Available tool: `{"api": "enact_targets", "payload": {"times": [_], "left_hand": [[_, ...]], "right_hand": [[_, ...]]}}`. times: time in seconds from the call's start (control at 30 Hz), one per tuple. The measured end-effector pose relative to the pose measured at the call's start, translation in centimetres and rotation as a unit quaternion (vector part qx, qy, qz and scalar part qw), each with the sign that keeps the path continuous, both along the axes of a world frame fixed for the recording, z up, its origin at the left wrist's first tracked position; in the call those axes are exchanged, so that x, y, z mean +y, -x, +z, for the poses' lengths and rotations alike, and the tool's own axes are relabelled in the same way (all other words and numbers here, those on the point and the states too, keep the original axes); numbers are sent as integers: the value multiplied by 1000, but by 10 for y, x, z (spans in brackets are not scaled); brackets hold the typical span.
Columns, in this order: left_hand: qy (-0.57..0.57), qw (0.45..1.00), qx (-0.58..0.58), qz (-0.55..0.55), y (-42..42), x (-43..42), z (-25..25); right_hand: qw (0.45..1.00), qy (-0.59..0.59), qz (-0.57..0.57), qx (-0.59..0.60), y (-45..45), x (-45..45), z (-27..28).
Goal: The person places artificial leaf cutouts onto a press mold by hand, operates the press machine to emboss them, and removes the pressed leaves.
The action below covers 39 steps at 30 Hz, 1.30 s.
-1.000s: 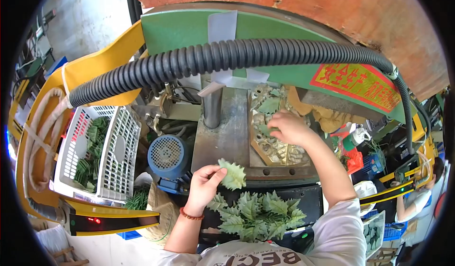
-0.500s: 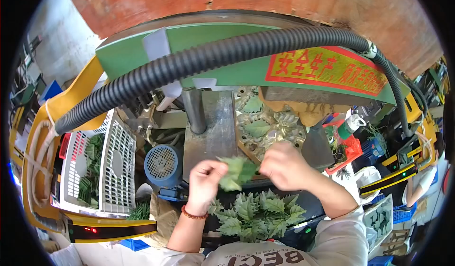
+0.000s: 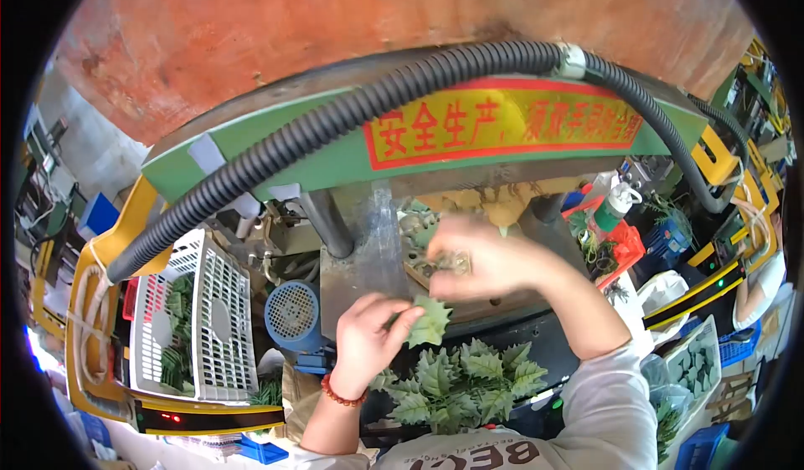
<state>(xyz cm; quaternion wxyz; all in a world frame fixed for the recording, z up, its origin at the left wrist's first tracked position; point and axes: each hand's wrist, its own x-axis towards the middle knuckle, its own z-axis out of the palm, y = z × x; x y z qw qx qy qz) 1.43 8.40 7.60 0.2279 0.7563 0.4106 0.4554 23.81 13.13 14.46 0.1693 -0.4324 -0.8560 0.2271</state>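
Observation:
My left hand (image 3: 368, 336), with a beaded bracelet at the wrist, pinches a green artificial leaf (image 3: 430, 322) between thumb and fingers. Over the metal mould (image 3: 416, 256) reaches my right hand (image 3: 490, 261), its fingers smeared by motion, so I cannot make out whether it holds anything. It covers most of the mould. A green leaf piece (image 3: 424, 234) shows on the mould, just left of that hand. Below both hands, close to my body, lies a pile of pointed artificial leaves (image 3: 469, 382).
A green press beam (image 3: 335, 148) with a red-and-yellow sign (image 3: 502, 127) and a black corrugated hose (image 3: 335, 118) spans above the mould. At left stand a white basket (image 3: 224, 328) of greenery and a blue motor (image 3: 292, 313). A red tray (image 3: 624, 248) sits at right.
My right hand has moved away from the leaf and forward over the mould. The left hand keeps its pinch on a leaf. The camera view has shifted, showing more of the sign.

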Motion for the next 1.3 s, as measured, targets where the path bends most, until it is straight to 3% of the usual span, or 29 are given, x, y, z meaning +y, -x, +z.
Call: {"api": "enact_targets", "payload": {"times": [0.03, 0.07, 0.13, 0.2, 0.27, 0.33, 0.47, 0.5, 0.63, 0.67, 0.8, 0.9, 0.97, 1.07, 1.13, 1.2, 1.3], "left_hand": [[-7, 1000, 22, -7, -7, -3, 5], [-18, 999, 43, -14, -14, -4, 11], [-47, 995, 82, -26, -26, -5, 18], [-41, 997, 59, -17, -29, -4, 13], [-27, 999, 19, 2, -29, 0, 3], [-23, 1000, 4, 9, -26, 1, -2], [44, 998, 1, 55, -9, -5, -14], [43, 998, 6, 52, -10, -5, -14], [95, 986, -100, 98, -21, -10, -14], [92, 986, -99, 95, -20, -9, -15], [183, 962, -197, 55, -10, -3, -32], [175, 964, -197, 41, -5, -1, -35], [172, 964, -201, 28, -6, -4, -40], [211, 955, -205, 21, -13, -6, -34], [225, 969, -100, -7, -19, -10, -22], [213, 972, -95, -24, -26, -17, -12], [166, 979, -63, -103, -31, -24, -1]], "right_hand": [[980, -150, 127, -15, 9, -21, 8], [981, -148, 121, -12, 8, -28, 1], [958, -276, 74, -30, 5, -31, -11], [979, -176, -104, -1, -14, -15, -29], [960, -223, -163, -47, -45, 26, -71], [933, -268, -224, -90, -57, 40, -77], [906, -62, -364, -206, -58, 39, -55], [906, -60, -367, -201, -61, 49, -63], [902, -204, -282, -256, -81, 113, -134], [901, -206, -285, -254, -79, 112, -130], [861, -318, -393, -54, -65, 97, -126], [833, -392, -382, -86, -66, 56, -95], [907, -220, -318, -165, -68, 35, -92], [917, -238, -302, -103, -63, 24, -96], [970, -149, -157, 114, -50, -3, -58], [965, 102, -15, 241, -25, -35, -36], [978, 114, 51, 165, -12, -47, -36]]}}
